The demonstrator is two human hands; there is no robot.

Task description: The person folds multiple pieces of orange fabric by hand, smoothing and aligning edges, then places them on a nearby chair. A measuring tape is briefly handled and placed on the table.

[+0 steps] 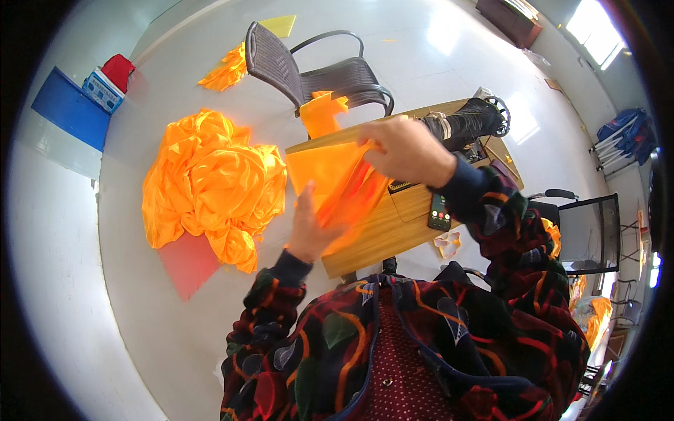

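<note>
Between my hands, over the wooden sewing table, is a piece of bright orange cloth [319, 167], its lower right part smeared by motion. My right hand [406, 149] is closed on the cloth's upper right edge, fingertips pinched together. At the lower left, my left hand [316, 230] has its thumb on the near side of the cloth. Its other fingers lie behind the fabric and show only as a blurred reddish shape. Just beyond my right hand stands a black sewing machine [472, 119] with a handwheel, partly hidden by that hand.
A phone [439, 212] lies on the wooden table [351, 254] near my right forearm. Left of the table, a big heap of orange fabric [210, 182] covers part of a red mat [188, 263]. A dark wicker armchair [330, 74] stands beyond, with orange cloth [323, 114] by it.
</note>
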